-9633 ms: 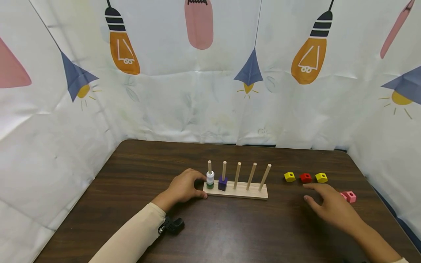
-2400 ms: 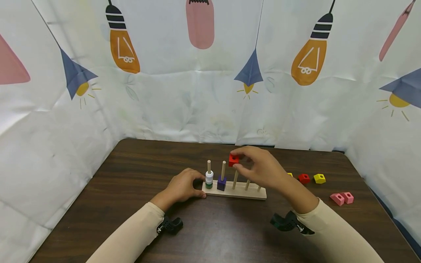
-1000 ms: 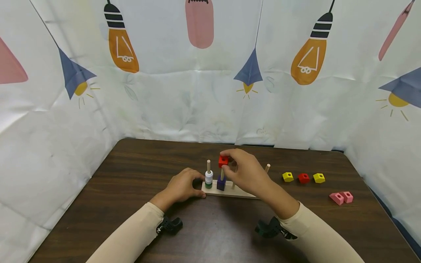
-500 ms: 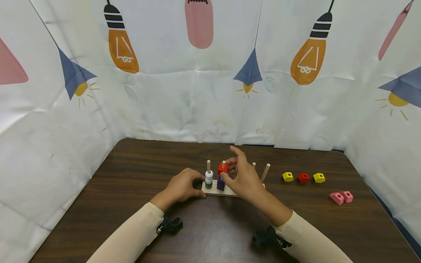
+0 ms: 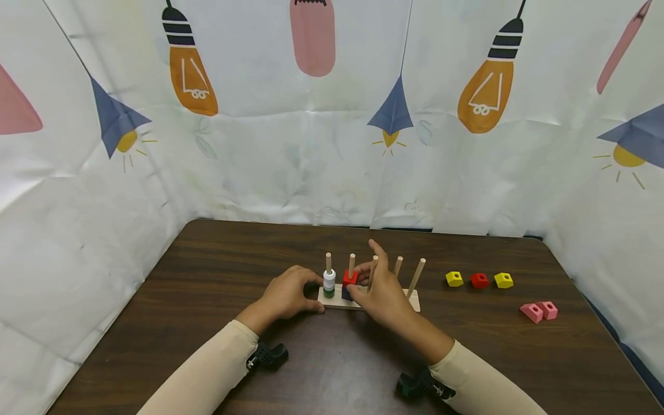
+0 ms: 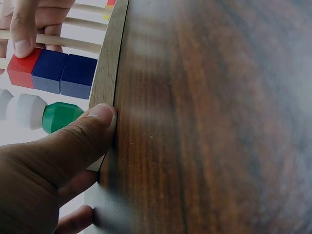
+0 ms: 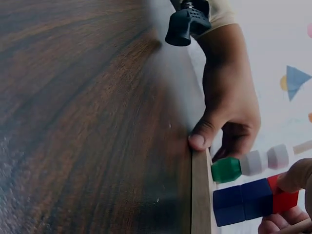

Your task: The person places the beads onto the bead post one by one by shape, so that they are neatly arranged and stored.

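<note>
My left hand (image 5: 285,295) grips the left end of a wooden peg stand (image 5: 338,304), its thumb against the front edge. White beads (image 5: 329,278) over a green bead (image 6: 61,116) sit on the first peg. The second peg carries two dark blue cubes (image 6: 49,70) with a red cube (image 5: 350,278) above them, the peg's tip sticking out. My right hand (image 5: 386,297) pinches that red cube, thumb in front and other fingers behind, with the index finger raised in the head view. This hand partly hides the stand and the pegs to the right.
On the right of the brown table (image 5: 249,248) lie a yellow block (image 5: 454,279), a red block (image 5: 479,280) and another yellow block (image 5: 503,280). Nearer are two pink blocks (image 5: 539,312). A printed white curtain (image 5: 311,173) stands behind the table.
From the loose blocks at the right, my right hand has come to the stand. The red cube has moved left over the second peg and slid down onto the blue cubes. My left hand stays put.
</note>
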### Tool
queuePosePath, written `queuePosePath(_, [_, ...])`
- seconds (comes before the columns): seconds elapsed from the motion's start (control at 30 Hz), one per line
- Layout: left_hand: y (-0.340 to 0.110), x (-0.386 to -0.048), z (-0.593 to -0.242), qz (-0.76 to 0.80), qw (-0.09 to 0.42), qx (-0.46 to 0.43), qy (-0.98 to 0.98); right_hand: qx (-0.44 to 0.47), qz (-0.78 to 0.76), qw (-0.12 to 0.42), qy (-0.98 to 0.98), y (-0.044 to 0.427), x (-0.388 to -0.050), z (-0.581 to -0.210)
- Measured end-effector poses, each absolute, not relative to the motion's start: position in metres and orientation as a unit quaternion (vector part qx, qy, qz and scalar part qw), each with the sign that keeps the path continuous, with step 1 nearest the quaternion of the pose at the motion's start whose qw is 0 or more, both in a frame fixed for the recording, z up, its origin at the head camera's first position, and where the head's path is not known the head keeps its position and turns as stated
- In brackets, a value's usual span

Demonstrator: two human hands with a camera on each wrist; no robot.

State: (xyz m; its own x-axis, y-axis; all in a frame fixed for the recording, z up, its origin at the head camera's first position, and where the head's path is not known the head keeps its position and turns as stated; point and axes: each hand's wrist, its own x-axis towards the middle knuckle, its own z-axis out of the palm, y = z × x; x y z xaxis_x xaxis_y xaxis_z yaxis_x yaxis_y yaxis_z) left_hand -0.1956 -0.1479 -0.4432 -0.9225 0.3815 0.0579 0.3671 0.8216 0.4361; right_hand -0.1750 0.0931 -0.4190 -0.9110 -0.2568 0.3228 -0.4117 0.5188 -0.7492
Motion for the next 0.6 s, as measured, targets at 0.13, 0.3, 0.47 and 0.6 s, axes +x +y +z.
queuePosePath(0.13, [-0.148, -0.196, -0.443, 0.223, 0.015, 0.198, 0.954, 0.198, 0.448, 0.094, -0.867, 0.094, -0.174, -0.421])
queuePosePath(0.3, [-0.148, -0.196, -0.444, 0.225, 0.017, 0.194, 0.955, 0.204, 0.429, 0.095, -0.875, 0.097, -0.171, -0.424])
queuePosePath(0.47, [-0.148, -0.195, -0.444, 0.227, 0.016, 0.195, 0.954, 0.22, 0.409, 0.076, -0.882, 0.105, -0.163, -0.427])
queuePosePath(0.6, [-0.148, -0.196, -0.444, 0.229, 0.016, 0.192, 0.954, 0.23, 0.387, 0.045, -0.892, 0.114, -0.156, -0.428])
